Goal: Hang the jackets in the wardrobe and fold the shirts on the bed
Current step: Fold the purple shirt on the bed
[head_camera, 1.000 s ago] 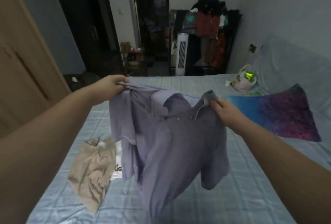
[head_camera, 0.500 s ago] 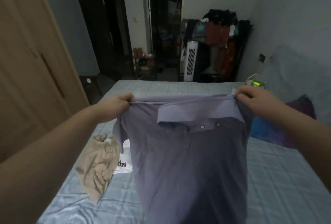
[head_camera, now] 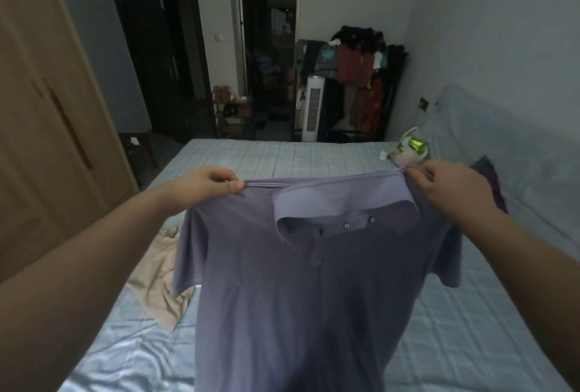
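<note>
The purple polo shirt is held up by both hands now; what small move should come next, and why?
Probably lower the purple polo shirt flat onto the bed. The left hand and the right hand pinch its shoulders, so it hangs spread above the sheet, clear of the beige garment, ready for folding.

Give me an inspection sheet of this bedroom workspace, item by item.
Surface: bed with a light blue checked sheet, wrinkled near the front left.
Job's things: purple polo shirt held up by its shoulders, collar facing the camera, hanging over the bed; beige garment crumpled on the bed at left.
Clutter: white bag with something green in it and a dark purple cloth on the bed at right.
Grippers: left hand and right hand each pinch a shoulder of the shirt.
Cables: nothing seen.
Surroundings: wooden wardrobe door at left, open doorway, white tower fan, loaded clothes rack.
</note>
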Motion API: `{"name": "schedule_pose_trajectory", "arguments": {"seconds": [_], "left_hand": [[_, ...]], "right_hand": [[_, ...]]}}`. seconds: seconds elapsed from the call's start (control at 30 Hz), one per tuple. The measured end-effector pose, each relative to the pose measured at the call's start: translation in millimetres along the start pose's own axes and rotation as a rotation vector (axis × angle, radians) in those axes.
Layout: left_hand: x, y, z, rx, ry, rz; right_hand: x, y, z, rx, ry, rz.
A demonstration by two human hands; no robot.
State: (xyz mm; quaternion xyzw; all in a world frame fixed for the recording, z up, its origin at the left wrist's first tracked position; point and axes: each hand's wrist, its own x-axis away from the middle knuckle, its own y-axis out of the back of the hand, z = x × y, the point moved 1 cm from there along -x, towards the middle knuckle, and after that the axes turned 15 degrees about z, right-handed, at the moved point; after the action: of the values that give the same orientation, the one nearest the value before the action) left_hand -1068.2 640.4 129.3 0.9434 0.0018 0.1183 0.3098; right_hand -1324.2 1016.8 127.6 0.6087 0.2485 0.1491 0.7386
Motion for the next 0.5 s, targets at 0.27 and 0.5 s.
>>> {"name": "schedule_pose_trajectory", "arguments": {"seconds": [0.27, 0.5], "left_hand": [[6.0, -2.5, 10.3, 0.213, 0.068, -0.111], [14.2, 5.7, 19.7, -0.37, 0.068, -0.225]], "right_hand": [[21.4, 5.5, 21.1, -0.582, 0.085, 0.51], [41.0, 6.3, 9.3, -0.72, 0.199, 0.75]]}}
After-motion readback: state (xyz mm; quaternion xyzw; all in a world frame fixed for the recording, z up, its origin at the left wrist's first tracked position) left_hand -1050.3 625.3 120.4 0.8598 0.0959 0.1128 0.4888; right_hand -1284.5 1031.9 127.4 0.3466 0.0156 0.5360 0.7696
